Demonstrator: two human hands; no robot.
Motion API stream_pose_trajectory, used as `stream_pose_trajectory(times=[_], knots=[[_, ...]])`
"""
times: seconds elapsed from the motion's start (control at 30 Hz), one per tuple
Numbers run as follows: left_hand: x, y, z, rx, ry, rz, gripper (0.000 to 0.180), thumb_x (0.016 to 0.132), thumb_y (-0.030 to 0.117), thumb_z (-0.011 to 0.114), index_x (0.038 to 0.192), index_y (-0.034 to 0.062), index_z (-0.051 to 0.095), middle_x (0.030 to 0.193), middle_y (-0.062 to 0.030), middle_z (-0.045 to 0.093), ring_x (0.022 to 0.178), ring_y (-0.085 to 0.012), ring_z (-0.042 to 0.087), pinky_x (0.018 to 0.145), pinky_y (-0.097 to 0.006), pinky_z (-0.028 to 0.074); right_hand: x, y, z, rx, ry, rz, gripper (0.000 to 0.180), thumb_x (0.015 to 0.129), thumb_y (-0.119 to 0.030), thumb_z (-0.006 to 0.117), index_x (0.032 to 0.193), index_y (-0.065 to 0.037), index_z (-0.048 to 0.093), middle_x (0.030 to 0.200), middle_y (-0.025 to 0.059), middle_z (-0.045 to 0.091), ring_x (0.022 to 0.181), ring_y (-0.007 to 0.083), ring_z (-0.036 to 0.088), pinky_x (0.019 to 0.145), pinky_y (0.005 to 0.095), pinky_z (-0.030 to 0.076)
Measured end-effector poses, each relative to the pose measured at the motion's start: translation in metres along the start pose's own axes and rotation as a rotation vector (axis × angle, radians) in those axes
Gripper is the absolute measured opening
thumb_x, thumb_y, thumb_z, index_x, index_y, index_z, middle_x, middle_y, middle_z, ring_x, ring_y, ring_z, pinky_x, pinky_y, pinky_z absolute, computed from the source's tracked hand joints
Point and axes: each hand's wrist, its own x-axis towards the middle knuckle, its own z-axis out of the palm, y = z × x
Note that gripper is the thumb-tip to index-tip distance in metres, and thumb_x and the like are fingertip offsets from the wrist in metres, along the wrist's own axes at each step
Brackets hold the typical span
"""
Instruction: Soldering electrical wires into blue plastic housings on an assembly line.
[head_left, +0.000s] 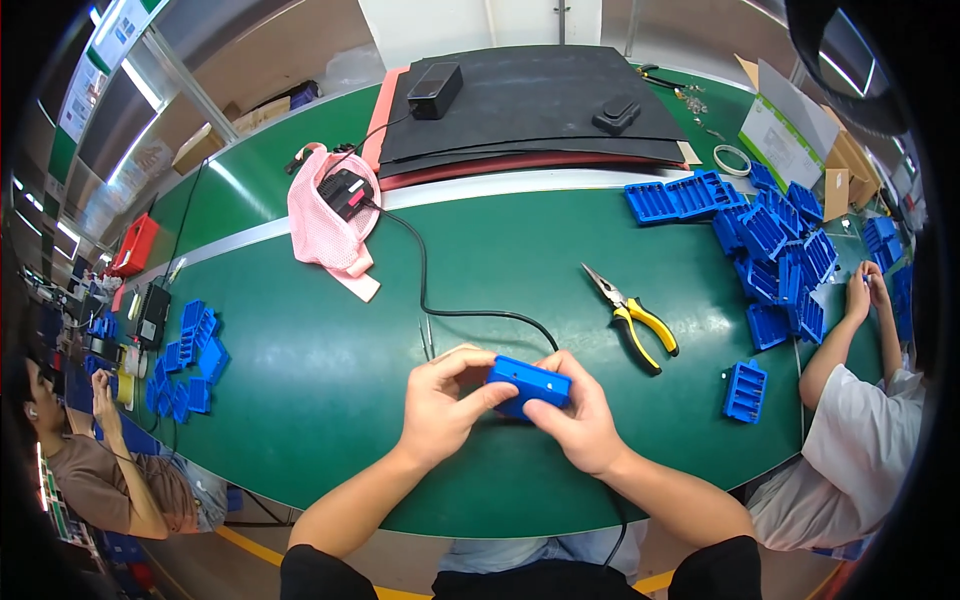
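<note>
Left hand (442, 408): pinching one blue case (541, 381), left end | right hand (585, 425): pinching right end | blue case: above tabletop (500, 260) | pliers (628, 312): one | separate blue tray (746, 392): one, far right

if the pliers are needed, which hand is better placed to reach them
Likely the right hand: the pliers lie ahead and to its right, farther from the left hand. Both hands hold the blue case.
</note>
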Motion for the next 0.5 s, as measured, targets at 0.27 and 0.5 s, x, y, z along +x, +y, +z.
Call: stream_pose_trajectory(times=[0.27, 0.5], knots=[[-0.001, 0.002, 0.005, 0.002, -0.105, 0.025, 0.025, 0.085, 0.001, 0.066, 0.110, -0.0031, 0.061, 0.110, -0.0099, 0.059, 0.104, -0.0190, 0.056, 0.093, -0.033, 0.044, 0.006, -0.003, -0.001, -0.612, 0.008, -0.211, 0.019, 0.084, -0.010, 0.071, 0.092, -0.001, 0.056, 0.079, 0.0090, 0.060, 0.069, 0.0185, 0.061, 0.063, 0.0296, 0.047], [-0.004, -0.004, 0.007, -0.135, -0.137, -0.100, 0.030, 0.092, 0.007, 0.055, 0.121, -0.0028, 0.055, 0.123, -0.0128, 0.057, 0.112, -0.0198, 0.054, 0.098, -0.033, 0.043, 0.009, -0.008, 0.004, -0.755, 0.129, -0.304, 0.021, 0.080, -0.009, 0.074, 0.091, -0.001, 0.057, 0.082, 0.0140, 0.061, 0.070, 0.0297, 0.063, 0.059, 0.0364, 0.048]])
